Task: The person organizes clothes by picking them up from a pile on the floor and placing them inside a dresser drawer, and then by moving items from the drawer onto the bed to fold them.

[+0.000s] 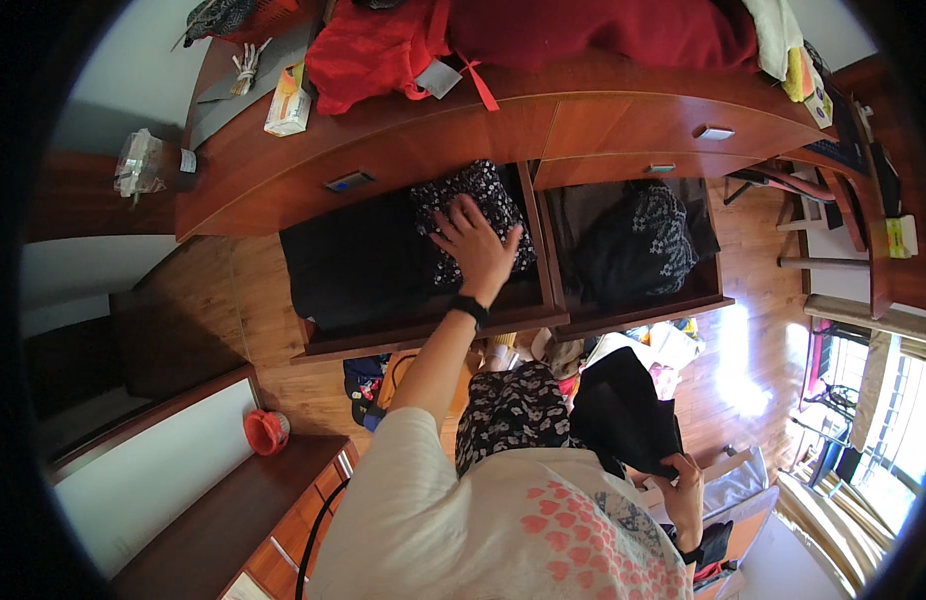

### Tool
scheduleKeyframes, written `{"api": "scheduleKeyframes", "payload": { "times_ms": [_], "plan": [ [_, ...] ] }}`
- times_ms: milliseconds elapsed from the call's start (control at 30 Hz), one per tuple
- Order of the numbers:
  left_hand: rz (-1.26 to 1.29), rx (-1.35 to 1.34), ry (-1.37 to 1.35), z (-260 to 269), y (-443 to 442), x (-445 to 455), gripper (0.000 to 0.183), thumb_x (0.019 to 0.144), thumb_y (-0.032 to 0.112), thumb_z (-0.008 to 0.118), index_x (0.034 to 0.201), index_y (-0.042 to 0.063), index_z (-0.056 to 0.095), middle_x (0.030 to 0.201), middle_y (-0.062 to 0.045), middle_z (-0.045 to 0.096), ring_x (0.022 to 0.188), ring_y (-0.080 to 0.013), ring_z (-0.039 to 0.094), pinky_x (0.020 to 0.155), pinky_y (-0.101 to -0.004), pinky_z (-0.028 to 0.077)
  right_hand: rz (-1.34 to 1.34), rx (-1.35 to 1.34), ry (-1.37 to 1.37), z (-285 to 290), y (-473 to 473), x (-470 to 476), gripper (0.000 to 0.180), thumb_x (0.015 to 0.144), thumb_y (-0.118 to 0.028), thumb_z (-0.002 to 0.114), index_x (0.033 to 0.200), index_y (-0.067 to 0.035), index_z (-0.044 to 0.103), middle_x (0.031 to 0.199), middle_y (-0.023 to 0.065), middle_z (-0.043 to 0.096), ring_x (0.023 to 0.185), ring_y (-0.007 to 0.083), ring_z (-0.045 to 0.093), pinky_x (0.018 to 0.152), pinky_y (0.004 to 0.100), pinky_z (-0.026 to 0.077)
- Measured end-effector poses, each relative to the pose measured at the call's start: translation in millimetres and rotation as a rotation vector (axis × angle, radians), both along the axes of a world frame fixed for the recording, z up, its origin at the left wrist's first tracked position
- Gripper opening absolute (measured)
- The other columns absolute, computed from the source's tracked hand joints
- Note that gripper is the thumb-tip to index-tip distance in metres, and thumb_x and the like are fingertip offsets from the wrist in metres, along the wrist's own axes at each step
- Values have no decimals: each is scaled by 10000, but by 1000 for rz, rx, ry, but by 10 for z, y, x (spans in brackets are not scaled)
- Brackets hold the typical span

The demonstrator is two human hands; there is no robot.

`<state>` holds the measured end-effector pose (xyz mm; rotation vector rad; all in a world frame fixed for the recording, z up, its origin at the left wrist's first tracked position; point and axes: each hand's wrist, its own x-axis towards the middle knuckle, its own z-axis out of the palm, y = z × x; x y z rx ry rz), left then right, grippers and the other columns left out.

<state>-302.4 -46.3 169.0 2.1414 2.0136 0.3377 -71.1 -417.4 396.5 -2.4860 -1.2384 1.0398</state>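
Note:
My left hand (478,244) lies palm down, fingers spread, on a folded black floral garment (451,187). That garment rests in a pulled-out wooden drawer (440,337), beside a flat folded black cloth (350,255). Low on the right, my right hand (680,487) grips the lower corner of another folded black cloth (624,409), held next to my body. The adjoining drawer (643,315) is also pulled out. In it sits a black garment with a pale star-like pattern (658,236), bunched up on other dark cloth.
Red fabric (365,56), a maroon cloth (598,30) and a small carton (286,105) sit on the cabinet top. Cloth items and papers (650,345) lie on the floor below the drawers. A red container (266,431) stands at the left. Folding chairs (793,184) are at the right.

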Motion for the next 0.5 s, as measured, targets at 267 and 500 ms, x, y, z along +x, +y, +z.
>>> {"api": "scheduleKeyframes", "payload": {
  "times_ms": [267, 500],
  "plan": [
    [-420, -180, -43, -197, 441, -324, 928, 646, 604, 802, 1458, 417, 392, 1624, -163, 9, 1400, -608, -22, 984, -842, 81, 33, -60, 24, -12, 58, -94, 281, 662, 13, 763, 911, 5, 636, 827, 150, 611, 759, 315, 617, 672, 381, 476],
    [-492, -308, 26, -288, 741, -265, 1015, 581, 758, 742, 1464, 404, 386, 1625, -142, -49, 1390, -616, -78, 989, -843, 100, 6, -56, 50, 10, 79, -260, 277, 674, 43, 745, 929, -4, 648, 843, 167, 626, 749, 343, 631, 645, 388, 480]
  ]
}}
